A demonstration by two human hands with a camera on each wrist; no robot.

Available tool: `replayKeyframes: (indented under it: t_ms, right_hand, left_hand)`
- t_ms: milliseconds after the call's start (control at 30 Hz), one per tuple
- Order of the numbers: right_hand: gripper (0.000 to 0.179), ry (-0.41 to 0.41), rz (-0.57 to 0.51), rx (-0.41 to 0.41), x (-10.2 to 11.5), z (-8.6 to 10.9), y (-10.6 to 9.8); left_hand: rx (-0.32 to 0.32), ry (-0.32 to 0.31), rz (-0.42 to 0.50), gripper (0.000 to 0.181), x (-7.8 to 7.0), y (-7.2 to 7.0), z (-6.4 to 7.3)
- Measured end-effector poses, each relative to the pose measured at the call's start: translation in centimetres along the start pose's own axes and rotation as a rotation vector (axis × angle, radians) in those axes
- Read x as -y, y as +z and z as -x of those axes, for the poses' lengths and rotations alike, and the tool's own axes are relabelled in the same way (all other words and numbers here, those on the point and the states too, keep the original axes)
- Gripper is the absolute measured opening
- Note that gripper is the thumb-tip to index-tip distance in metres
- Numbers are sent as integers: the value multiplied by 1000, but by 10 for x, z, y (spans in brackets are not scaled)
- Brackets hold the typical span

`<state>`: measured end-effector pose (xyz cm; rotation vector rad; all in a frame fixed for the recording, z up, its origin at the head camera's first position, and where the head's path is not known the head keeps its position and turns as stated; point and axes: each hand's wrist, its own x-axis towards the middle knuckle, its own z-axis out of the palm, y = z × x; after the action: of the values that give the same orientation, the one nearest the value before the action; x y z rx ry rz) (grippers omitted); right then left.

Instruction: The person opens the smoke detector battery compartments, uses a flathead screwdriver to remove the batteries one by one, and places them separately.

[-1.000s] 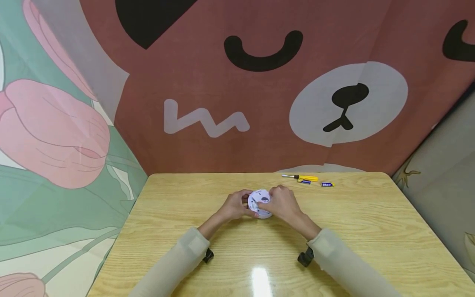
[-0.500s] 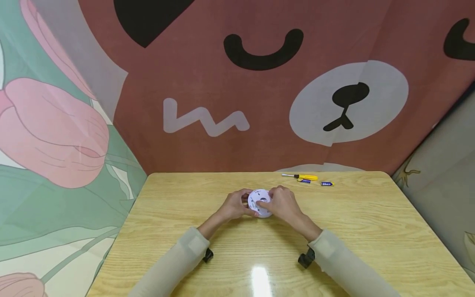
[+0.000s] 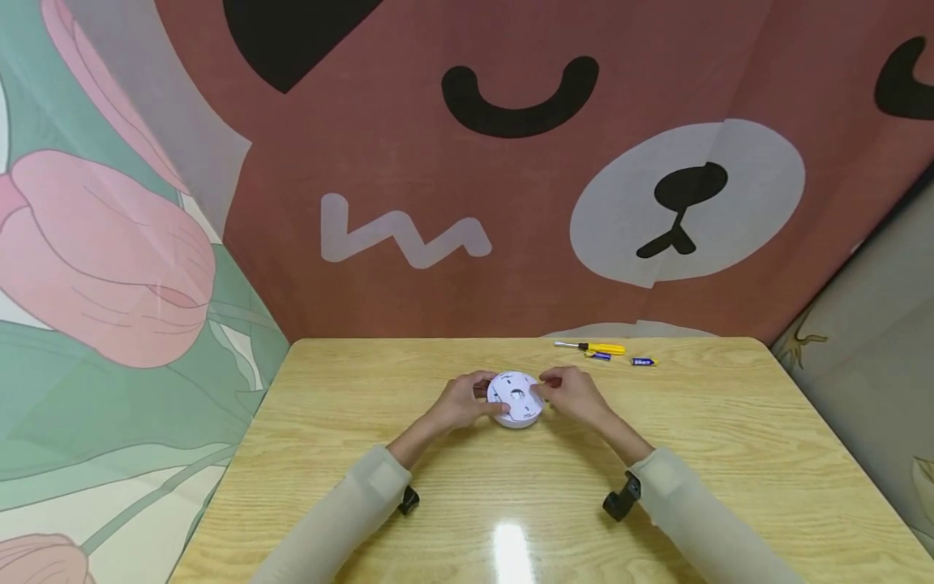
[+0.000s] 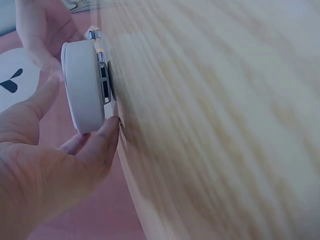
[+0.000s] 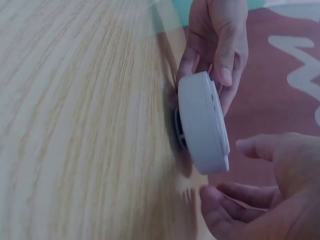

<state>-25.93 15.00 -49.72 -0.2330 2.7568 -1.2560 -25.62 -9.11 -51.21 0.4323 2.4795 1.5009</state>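
Note:
A white round smoke detector (image 3: 521, 407) is held just above the table, its printed flat face with a central hole turned up. My left hand (image 3: 461, 403) grips its left side; the thumb lies on the upper face and the fingers reach beneath. A dark slotted part shows on the underside of the smoke detector (image 4: 85, 90) in the left wrist view. My right hand (image 3: 580, 397) is beside the right rim with fingers loosely bent. In the right wrist view a gap separates the right hand (image 5: 270, 185) from the smoke detector (image 5: 200, 125).
A screwdriver with a yellow handle (image 3: 606, 349) lies near the table's back edge. Next to it is one small battery (image 3: 598, 357), with another battery (image 3: 644, 362) further right. The wooden table (image 3: 350, 405) meets a printed cloth backdrop (image 3: 409, 300) behind.
My right hand has come off the smoke detector's face and moved slightly right, uncovering the central hole. The left thumb now lies on the upper face.

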Motion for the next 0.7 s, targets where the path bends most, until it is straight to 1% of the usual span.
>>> replayKeyframes:
  t_ms: [67,133,267,367,467,567,700]
  right_hand:
    - [45,39,-88,59,-5,0,0]
    - [47,65,-174,100,-8,0,0]
    - [49,108,-338,153,-13,-1,1]
    - [51,119,-435,190,-15,0,2]
    - [53,121,-491,210,-16,1,3]
    - [51,138,-512,203,-14,3,5]
    - [47,158,-509,191,-10,5,8]
  left_hand:
    - [-12,-8,10,58,1,1,-1]
    - [-22,-16,21,55,2,2,-1]
    - [-34,-21,49,55,2,3,-2]
    - [-44,-27,64,55,1,4,-3]
    - [-50,-38,71,56,1,5,-4]
    - [-51,-53,80,55,1,6,-5]
    - [-43,-66,143,50,2,8,-6]
